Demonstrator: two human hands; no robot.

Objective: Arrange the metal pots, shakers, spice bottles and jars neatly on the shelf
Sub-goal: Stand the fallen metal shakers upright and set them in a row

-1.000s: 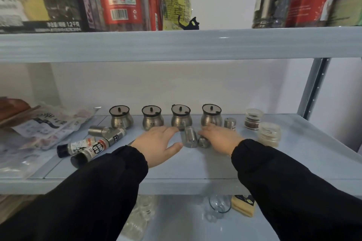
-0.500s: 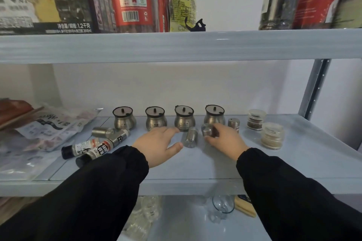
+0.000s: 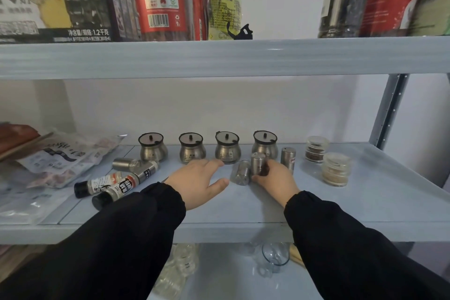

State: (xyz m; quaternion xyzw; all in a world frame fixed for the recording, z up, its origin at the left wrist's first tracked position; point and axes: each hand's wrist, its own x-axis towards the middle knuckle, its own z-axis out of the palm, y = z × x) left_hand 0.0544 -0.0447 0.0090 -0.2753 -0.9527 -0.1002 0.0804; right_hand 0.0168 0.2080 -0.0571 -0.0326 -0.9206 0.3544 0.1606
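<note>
Several lidded metal pots (image 3: 227,150) stand in a row at the back of the grey shelf (image 3: 365,200). My right hand (image 3: 276,180) grips a small metal shaker (image 3: 258,162) and holds it upright just in front of the rightmost pot. Another shaker (image 3: 242,173) lies on its side between my hands. A third shaker (image 3: 288,158) stands upright to the right. My left hand (image 3: 198,181) rests open on the shelf, fingers spread. Spice bottles (image 3: 114,189) and a metal shaker (image 3: 124,163) lie on their sides at the left. Two clear spice jars (image 3: 336,171) stand at the right.
Plastic food packets (image 3: 56,161) are piled at the shelf's left end. The upper shelf (image 3: 219,58) carries boxes and bottles. A steel upright (image 3: 389,109) rises at the right. Glassware (image 3: 275,258) sits on the shelf below.
My right hand has picked the small shaker up from lying on the shelf and turned it upright. My left hand has stayed in place.
</note>
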